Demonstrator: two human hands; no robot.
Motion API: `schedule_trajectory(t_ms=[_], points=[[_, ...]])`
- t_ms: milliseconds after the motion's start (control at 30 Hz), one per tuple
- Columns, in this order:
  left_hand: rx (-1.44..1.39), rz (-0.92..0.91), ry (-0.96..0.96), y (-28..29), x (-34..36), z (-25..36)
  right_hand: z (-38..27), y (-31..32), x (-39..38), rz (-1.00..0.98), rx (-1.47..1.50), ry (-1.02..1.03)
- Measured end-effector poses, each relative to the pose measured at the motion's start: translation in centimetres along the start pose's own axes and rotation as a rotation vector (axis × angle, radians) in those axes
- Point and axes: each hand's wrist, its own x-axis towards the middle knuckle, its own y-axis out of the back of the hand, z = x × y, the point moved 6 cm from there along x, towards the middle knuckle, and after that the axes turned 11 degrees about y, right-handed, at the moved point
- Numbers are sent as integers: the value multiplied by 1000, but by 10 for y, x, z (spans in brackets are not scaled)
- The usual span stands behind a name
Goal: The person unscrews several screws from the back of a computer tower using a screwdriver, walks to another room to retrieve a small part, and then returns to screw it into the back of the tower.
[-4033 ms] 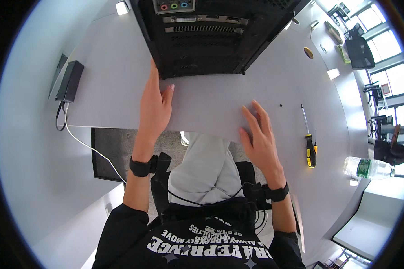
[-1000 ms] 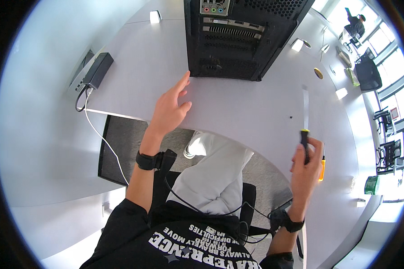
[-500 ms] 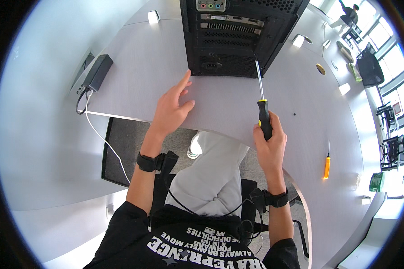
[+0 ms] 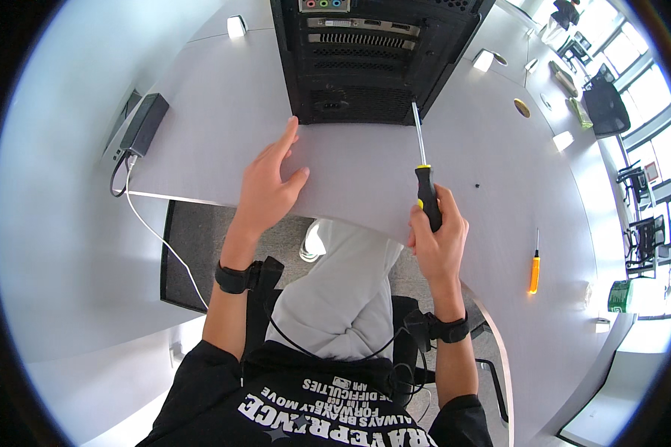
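Note:
A black computer case stands at the far middle of the desk, its back panel with ports, slots and vents facing me. My right hand is wrapped round the black and yellow handle of a screwdriver. The shaft points away from me, and its tip is at the lower right of the panel; I cannot tell whether it sits in a screw. Fingers stretched and thumb apart, my left hand holds nothing. Its fingertips are by the case's lower left corner; touching or just short of it, I cannot tell.
A small dark piece and a smaller orange screwdriver lie on the desk to the right. A black power adapter with a white cable is at the left by the wall. Another person is far off at upper right.
The whole scene has shifted slightly left in view. The screwdriver's tip sits a little lower on the panel than before. My right hand keeps its hold, and my left stays open by the case.

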Motion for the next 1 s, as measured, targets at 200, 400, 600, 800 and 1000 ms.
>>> schedule_trajectory(t_ms=[200, 400, 600, 800, 1000], points=[[13, 1, 27, 1, -1, 3, 3, -1, -2, 7, -16, -6], [1, 1, 45, 3, -1, 2, 1, -1, -1, 17, -29, -14], [-10, -3, 33, 3, 1, 0, 2, -1, -2, 17, -36, -14], [-2, 11, 19, 3, 0, 1, -1, 0, -2, 15, -23, -27], [9, 9, 12, 4, 1, 4, -4, 0, -2, 5, -65, -26]])
